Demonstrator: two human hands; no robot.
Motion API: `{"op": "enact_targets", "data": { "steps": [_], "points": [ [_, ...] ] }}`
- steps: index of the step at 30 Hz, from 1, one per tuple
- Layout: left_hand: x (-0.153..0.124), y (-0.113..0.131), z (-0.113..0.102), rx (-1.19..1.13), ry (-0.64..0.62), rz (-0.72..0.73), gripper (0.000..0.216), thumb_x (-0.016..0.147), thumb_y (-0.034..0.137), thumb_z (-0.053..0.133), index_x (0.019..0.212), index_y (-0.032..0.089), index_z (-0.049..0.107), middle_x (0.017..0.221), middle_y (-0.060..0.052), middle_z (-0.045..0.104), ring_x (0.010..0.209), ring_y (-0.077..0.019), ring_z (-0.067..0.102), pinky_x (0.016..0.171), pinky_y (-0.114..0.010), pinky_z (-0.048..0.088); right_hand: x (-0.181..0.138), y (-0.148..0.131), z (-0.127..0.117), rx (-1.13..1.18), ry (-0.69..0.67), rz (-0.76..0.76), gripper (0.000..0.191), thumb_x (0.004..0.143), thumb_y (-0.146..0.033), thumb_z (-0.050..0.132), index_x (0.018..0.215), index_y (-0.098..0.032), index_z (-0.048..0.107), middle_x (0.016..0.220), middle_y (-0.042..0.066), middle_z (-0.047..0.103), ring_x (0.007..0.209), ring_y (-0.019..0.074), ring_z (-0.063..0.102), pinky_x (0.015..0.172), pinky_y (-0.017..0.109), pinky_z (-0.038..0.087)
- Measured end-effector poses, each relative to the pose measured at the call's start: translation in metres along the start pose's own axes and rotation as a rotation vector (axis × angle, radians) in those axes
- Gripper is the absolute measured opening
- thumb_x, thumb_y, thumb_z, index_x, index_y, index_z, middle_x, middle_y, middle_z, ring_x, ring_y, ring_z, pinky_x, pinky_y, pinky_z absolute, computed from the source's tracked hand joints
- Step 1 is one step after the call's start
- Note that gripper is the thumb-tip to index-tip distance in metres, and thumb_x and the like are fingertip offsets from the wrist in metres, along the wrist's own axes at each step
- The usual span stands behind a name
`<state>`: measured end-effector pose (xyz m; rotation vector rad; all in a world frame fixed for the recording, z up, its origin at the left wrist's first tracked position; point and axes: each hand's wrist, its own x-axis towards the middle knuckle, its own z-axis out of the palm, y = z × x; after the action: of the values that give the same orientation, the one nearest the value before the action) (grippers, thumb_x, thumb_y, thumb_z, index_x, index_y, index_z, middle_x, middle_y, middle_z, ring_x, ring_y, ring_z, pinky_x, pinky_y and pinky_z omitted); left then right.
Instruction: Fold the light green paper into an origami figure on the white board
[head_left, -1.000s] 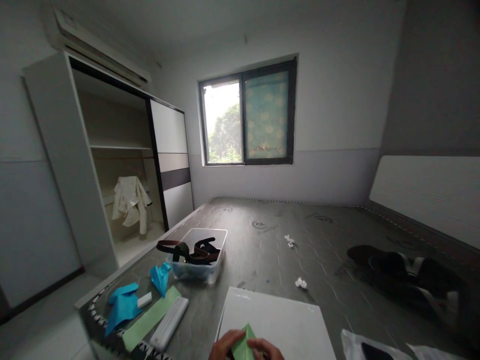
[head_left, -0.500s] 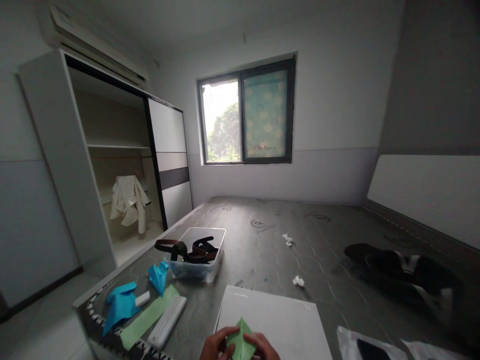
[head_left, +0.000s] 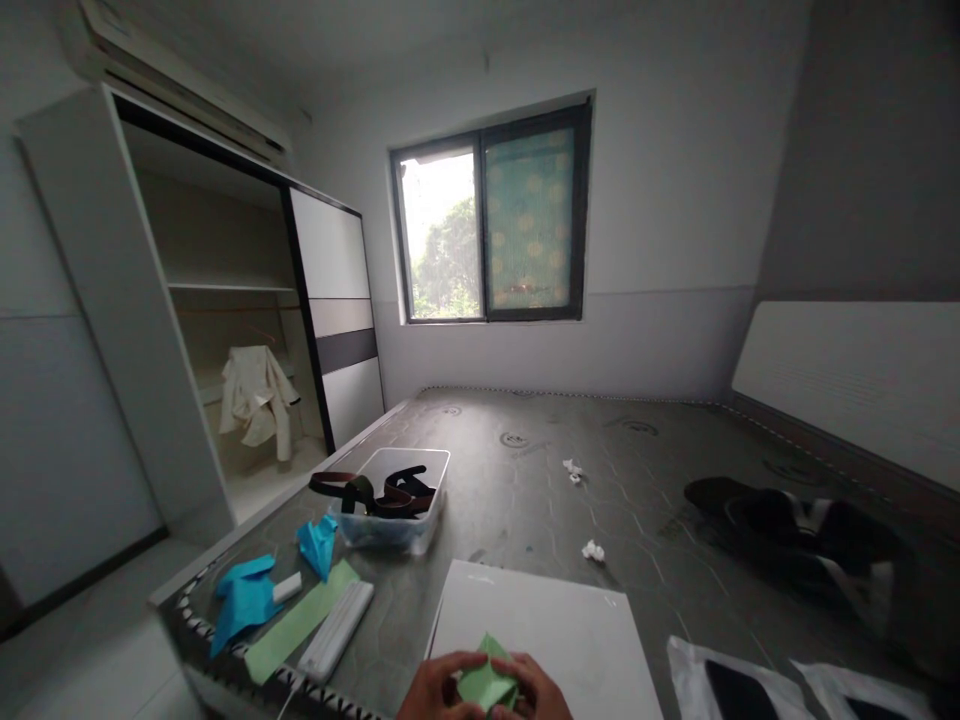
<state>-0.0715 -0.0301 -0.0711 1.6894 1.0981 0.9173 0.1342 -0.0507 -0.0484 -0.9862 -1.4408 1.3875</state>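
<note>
Both hands hold a small piece of folded green paper [head_left: 487, 684] over the near part of a white board [head_left: 540, 610]. From the left, my left hand [head_left: 439, 688] pinches the paper with its fingertips. My right hand [head_left: 541, 690] grips the opposite side, its fingers bent around the edge. The top of the paper comes to a point between the hands. Its lower part is cut off by the frame's bottom edge.
On the mattress [head_left: 517, 500], to the left, lie blue folded papers [head_left: 247, 597], a green paper strip [head_left: 300, 625] and a white bar [head_left: 337, 630]. A clear bin [head_left: 394, 535] holds belts [head_left: 405, 495]. Crumpled white bits [head_left: 592, 551], a dark bag [head_left: 802, 540] and plastic packets [head_left: 731, 680] lie right.
The fingers have shifted on the green paper, which now looks wider and lower with more folds facing up. The whole view has tilted slightly, raising the room a little.
</note>
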Motion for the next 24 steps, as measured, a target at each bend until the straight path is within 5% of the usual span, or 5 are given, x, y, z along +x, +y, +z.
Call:
{"op": "enact_targets", "data": {
  "steps": [5,14,16,21,24],
  "points": [
    [-0.005,0.021,0.001,0.111,0.011,0.043,0.065,0.078,0.075,0.045,0.094,0.019,0.074,0.072,-0.005,0.069,0.048,-0.0111,0.055,0.045,-0.020,0.040,-0.001,0.000,0.000,-0.281,0.139,0.022,0.060,0.076,-0.071,0.053,0.085,-0.018,0.078,0.082,0.008,0.075,0.082,0.0246,0.068,0.075,0.030,0.051],
    [-0.016,0.040,0.007,0.109,0.095,0.019,0.046,0.088,0.057,0.049,0.079,0.017,0.070,0.070,-0.003,0.071,0.054,-0.0109,0.061,0.048,-0.017,0.043,-0.007,-0.017,0.011,-0.320,0.299,0.035,0.063,0.075,-0.075,0.049,0.073,-0.017,0.071,0.074,0.008,0.074,0.075,0.0247,0.067,0.070,0.030,0.051],
    [-0.018,0.041,0.007,0.121,0.129,0.002,0.042,0.088,0.053,0.052,0.080,0.017,0.071,0.069,-0.002,0.071,0.053,-0.0106,0.061,0.049,-0.018,0.044,-0.011,-0.028,0.013,-0.271,0.295,0.023,0.055,0.075,-0.070,0.055,0.077,-0.017,0.072,0.078,0.008,0.075,0.078,0.0252,0.069,0.071,0.031,0.052],
    [-0.019,0.047,0.006,0.078,0.182,-0.051,0.040,0.085,0.041,0.057,0.117,0.019,0.063,0.076,0.001,0.073,0.043,-0.0087,0.060,0.044,-0.018,0.045,-0.014,-0.039,0.014,-0.190,0.289,0.060,0.054,0.076,-0.061,0.060,0.105,-0.017,0.068,0.085,0.009,0.077,0.082,0.0264,0.072,0.073,0.035,0.056],
    [-0.018,0.054,0.004,0.124,0.195,-0.080,0.029,0.082,0.039,0.059,0.097,0.017,0.072,0.070,0.000,0.073,0.045,-0.0099,0.061,0.046,-0.019,0.046,-0.015,-0.038,0.015,-0.183,0.282,0.083,0.051,0.075,-0.058,0.063,0.106,-0.018,0.069,0.089,0.010,0.078,0.084,0.0264,0.072,0.074,0.036,0.056]
  ]
}}
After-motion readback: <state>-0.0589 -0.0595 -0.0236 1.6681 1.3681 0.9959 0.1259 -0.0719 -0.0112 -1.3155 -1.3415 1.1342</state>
